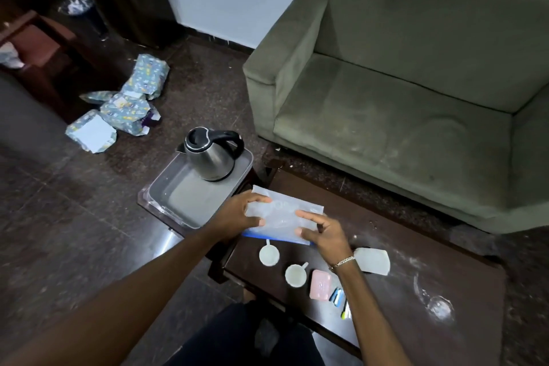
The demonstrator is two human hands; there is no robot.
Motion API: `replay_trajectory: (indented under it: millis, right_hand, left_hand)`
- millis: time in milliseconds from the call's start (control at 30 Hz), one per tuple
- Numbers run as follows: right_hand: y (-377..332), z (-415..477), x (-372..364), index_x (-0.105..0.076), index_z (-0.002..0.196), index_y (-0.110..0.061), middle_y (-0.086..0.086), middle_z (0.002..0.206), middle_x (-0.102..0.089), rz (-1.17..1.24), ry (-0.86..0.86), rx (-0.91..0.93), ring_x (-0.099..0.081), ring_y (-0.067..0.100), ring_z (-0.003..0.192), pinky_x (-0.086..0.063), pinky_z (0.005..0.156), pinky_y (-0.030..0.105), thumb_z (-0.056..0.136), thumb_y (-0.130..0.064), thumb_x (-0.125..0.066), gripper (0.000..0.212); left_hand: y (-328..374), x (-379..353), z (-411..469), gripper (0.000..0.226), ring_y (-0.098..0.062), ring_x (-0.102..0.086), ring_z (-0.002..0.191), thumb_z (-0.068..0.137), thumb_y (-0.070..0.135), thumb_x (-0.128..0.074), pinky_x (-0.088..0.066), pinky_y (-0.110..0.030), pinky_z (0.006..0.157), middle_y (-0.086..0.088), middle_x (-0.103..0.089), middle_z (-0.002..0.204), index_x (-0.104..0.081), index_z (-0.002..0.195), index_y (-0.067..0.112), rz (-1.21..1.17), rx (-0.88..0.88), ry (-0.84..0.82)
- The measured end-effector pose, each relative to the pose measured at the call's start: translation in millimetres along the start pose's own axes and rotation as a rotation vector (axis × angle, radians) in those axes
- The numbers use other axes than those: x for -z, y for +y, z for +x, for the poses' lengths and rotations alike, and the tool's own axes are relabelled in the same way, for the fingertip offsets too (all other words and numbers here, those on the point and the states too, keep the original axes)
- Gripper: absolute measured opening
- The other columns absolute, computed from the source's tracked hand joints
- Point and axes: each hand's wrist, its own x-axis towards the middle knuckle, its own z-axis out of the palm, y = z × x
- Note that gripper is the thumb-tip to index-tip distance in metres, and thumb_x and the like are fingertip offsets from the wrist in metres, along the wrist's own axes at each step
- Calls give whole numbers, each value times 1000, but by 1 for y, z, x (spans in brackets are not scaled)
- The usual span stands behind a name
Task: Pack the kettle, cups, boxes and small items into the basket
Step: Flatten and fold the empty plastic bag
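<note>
Fingers (259, 200) of both hands are clamped on a flat clear box (282, 214), lifted off the bench (401, 261), likely for the basket (184, 196) at left.

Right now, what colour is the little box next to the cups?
Pink. The little box shows best in the head view.

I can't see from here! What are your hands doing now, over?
Left hand and right hand both gripping plastic bag. Kettle sits in tray. Cups unpacked. Nothing blocking.
</note>
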Motion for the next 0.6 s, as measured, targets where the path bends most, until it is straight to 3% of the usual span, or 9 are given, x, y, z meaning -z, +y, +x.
replay_trajectory:
  millis: [67,200,300,433,533,600]
  right_hand:
    - [2,15,-22,-72,116,-9,4,121,-70,-32,-15,4,-64,15,116,-50,104,37,77,8,-77,44]
    - [9,42,-75,-71,118,-13,6,121,-69,-100,-40,-18,-66,17,102,-54,93,34,80,5,-75,43]
    - [15,63,-123,-74,112,-15,8,113,-71,-194,-18,-26,-67,23,91,-53,86,28,80,-1,-75,35]
    - [17,91,-181,-75,111,-13,3,94,-65,-361,-31,-25,-57,16,73,-48,78,22,81,-10,-74,30]
    - [20,115,-215,-72,117,-8,8,105,-64,-470,-98,-24,-61,17,82,-50,87,25,86,-10,-68,32]
    - [30,131,-241,-70,120,-9,10,115,-64,-574,-162,-7,-63,26,101,-49,95,32,88,-11,-63,33]
  left_hand:
    - [-17,19,-2,52,9,-57,79,76,12,-85,-42,-9,70,15,-63,101,-70,125,18,38,25,8]
    - [-52,63,-3,45,-10,-60,90,72,11,-82,-49,-28,82,-1,-66,114,-72,115,19,48,103,95]
    - [-86,99,0,45,-9,-58,87,74,-7,-82,-48,-25,82,-1,-64,112,-73,112,16,125,148,137]
    - [-130,144,5,50,-19,-58,86,75,-10,-80,-44,-4,71,0,-60,116,-72,119,12,221,226,152]
    - [-158,165,9,53,-21,-58,91,74,-12,-77,-42,-3,72,-1,-59,118,-71,122,10,278,268,147]
    - [-182,176,14,55,-25,-60,98,73,-14,-74,-42,-10,78,-8,-61,124,-70,124,7,338,275,129]
